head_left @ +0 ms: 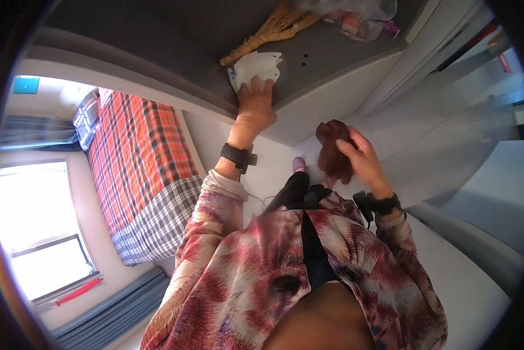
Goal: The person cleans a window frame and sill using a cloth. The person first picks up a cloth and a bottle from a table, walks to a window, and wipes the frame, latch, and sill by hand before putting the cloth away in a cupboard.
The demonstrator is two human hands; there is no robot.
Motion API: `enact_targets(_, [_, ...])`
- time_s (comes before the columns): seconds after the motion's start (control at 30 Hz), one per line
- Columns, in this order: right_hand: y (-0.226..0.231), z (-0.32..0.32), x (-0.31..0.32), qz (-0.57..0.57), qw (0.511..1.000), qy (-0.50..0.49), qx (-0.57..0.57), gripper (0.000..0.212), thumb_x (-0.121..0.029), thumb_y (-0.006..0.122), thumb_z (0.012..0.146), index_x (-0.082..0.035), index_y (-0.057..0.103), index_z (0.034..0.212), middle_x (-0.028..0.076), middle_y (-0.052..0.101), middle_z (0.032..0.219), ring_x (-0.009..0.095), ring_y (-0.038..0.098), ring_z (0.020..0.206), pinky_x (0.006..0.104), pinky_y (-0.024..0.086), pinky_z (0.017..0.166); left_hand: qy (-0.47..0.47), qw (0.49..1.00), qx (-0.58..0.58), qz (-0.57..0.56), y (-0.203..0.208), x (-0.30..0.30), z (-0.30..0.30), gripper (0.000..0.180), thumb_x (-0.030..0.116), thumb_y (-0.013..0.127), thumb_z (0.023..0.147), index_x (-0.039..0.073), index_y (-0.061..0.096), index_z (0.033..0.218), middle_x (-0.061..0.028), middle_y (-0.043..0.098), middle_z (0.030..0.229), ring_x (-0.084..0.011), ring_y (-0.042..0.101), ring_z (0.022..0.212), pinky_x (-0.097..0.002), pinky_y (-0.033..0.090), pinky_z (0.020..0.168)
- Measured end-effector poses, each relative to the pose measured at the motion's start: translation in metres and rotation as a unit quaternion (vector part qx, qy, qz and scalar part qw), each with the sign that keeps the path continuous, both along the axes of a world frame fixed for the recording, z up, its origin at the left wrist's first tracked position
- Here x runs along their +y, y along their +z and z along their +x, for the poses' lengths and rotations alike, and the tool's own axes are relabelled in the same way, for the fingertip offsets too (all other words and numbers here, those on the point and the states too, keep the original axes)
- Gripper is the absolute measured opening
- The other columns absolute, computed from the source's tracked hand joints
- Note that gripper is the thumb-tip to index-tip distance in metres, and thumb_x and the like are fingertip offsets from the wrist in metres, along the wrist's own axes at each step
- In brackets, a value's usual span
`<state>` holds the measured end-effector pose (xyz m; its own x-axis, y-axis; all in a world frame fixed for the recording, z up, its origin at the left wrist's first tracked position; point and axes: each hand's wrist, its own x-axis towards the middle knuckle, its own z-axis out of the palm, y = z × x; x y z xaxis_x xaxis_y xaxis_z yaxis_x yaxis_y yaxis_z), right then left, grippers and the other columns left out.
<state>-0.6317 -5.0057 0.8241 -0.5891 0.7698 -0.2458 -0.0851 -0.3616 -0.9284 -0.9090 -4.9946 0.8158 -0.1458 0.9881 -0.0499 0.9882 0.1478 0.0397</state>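
My left hand reaches onto a dark grey shelf, its fingers spread over a white packet or folded sheet with a cut-out edge. The fingertips lie flat on the white thing, near the shelf's front edge. Lower and to the right, my right hand pinches a crumpled dark brown cloth between thumb and fingers, held in the air above the floor. The cloth hangs in soft lobes, and its exact kind is unclear.
Behind the white thing lies a straw-coloured hand broom. Further right on the shelf are a clear plastic bag with pink contents and two small dark dots. A bed with a plaid cover stands left. A white cabinet door rises right.
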Motion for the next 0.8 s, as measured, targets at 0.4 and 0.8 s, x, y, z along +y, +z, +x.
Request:
enact_targets(0.4, [-0.011, -0.098, 0.057, 0.478, 0.864, -0.093, -0.126, 0.031, -0.010, 0.061, 0.080, -0.003, 0.054, 0.110, 0.016, 0.056, 0.104, 0.032, 0.054, 0.092, 0.0424, 0.046, 0.076, 0.034, 0.994, 0.093, 0.045, 0.011, 0.026, -0.007, 0.047, 0.004, 0.061, 0.070, 0.007, 0.048, 0.115, -0.0161, 0.051, 0.111, -0.0405, 0.051, 0.101, -0.0426, 0.046, 0.083])
enact_targets(0.8, [-0.036, -0.177, 0.076, 0.665, 0.708, 0.042, -0.234, 0.035, -0.010, 0.057, 0.072, -0.004, 0.061, 0.107, 0.010, 0.051, 0.118, 0.026, 0.043, 0.111, 0.0369, 0.033, 0.090, 0.201, 0.970, 0.041, 0.132, 0.027, 0.065, -0.029, 0.026, 0.006, 0.055, 0.075, 0.010, 0.065, 0.098, -0.0217, 0.064, 0.091, -0.0352, 0.064, 0.084, -0.0436, 0.052, 0.073])
